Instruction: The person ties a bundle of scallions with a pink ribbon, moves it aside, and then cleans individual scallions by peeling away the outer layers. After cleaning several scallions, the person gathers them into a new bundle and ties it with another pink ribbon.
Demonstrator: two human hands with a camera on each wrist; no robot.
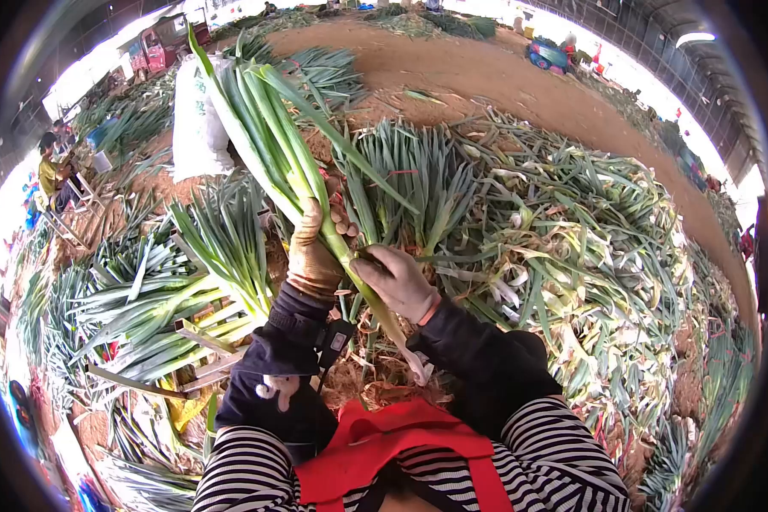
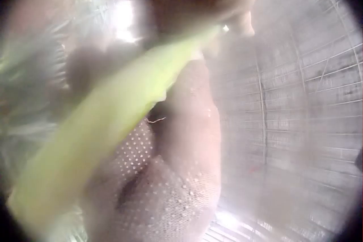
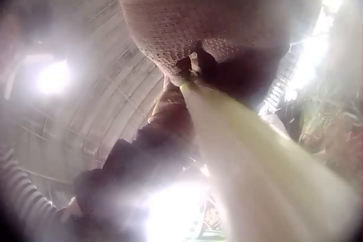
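Observation:
A long green onion (image 1: 382, 314) slants across the head view, its leaves up to the left and its pale root end low near the apron. My gloved left hand (image 1: 314, 253) wraps round the stalk just under the leaves. Lower down, my gloved right hand (image 1: 394, 280) pinches the same stalk between thumb and fingers. The left wrist view shows the pale green stalk (image 2: 96, 123) crossing in front of a dotted glove. In the right wrist view the white stalk (image 3: 255, 162) runs out from under the glove's curled fingers.
A heap of stripped leaves (image 1: 589, 230) spreads to the right. Bundled green onions (image 1: 410, 175) stand ahead, and more (image 1: 158, 299) lie over a wooden frame (image 1: 205, 337) at the left. Behind them stands a white sack (image 1: 198, 124). A seated person (image 1: 53, 175) is at far left.

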